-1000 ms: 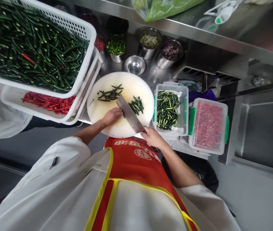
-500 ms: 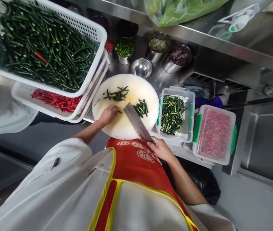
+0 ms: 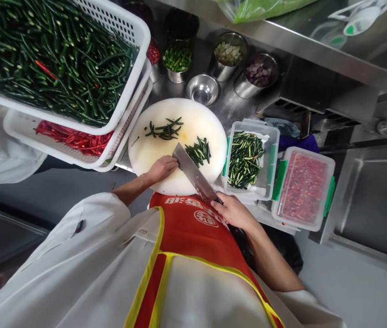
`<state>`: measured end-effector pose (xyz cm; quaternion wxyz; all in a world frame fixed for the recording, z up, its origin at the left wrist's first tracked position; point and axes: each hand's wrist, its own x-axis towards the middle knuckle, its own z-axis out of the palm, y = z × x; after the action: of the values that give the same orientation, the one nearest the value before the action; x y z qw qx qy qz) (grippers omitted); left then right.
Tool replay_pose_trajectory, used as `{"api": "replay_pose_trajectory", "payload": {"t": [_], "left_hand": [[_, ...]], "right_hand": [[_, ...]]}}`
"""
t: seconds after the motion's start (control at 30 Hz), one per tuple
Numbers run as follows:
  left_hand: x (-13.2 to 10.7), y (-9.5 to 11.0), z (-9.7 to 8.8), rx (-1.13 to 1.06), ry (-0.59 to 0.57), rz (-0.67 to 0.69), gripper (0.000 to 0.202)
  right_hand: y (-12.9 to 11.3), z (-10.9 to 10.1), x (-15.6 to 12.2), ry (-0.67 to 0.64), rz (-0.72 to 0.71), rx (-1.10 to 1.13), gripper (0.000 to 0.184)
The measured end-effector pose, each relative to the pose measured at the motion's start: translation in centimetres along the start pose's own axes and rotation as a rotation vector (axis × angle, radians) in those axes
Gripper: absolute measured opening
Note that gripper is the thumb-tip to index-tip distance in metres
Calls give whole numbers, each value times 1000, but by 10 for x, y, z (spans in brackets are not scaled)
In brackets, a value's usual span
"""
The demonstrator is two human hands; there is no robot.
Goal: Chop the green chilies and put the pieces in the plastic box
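Note:
My right hand (image 3: 232, 210) is closed round the handle of a cleaver (image 3: 193, 172), whose blade lies slanted over the near side of a round white cutting board (image 3: 159, 150). My left hand (image 3: 162, 167) rests on the board right beside the blade, fingers curled; what it pins is hidden. A small heap of whole green chillies (image 3: 165, 129) lies at the board's far side. A pile of split chillies (image 3: 199, 151) sits just right of the blade.
A white basket of green chillies (image 3: 53, 59) is stacked over one with red chillies (image 3: 73, 139) at the left. A clear tub of cut green chillies (image 3: 246, 159) and a tub of minced red chilli (image 3: 302, 187) stand right of the board. Several steel cups (image 3: 227, 59) line the back.
My left hand went out toward the board's left, then came back against the blade. The cleaver lifted away slightly and returned beside that hand.

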<state>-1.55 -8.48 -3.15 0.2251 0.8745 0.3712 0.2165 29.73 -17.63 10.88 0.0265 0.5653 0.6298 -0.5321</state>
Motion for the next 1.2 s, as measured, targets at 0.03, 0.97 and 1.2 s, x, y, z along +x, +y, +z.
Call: {"api": "replay_pose_trajectory", "payload": {"t": [0.03, 0.97, 1.2], "left_hand": [[1, 1, 1, -1, -4, -11, 28], [36, -53, -36, 197, 124, -440, 25], [23, -41, -35, 211, 83, -509, 23]], "right_hand": [[0, -2, -2, -10, 11, 5, 29], [22, 16, 15, -14, -94, 17, 28], [26, 16, 16, 81, 41, 72, 26]]}}
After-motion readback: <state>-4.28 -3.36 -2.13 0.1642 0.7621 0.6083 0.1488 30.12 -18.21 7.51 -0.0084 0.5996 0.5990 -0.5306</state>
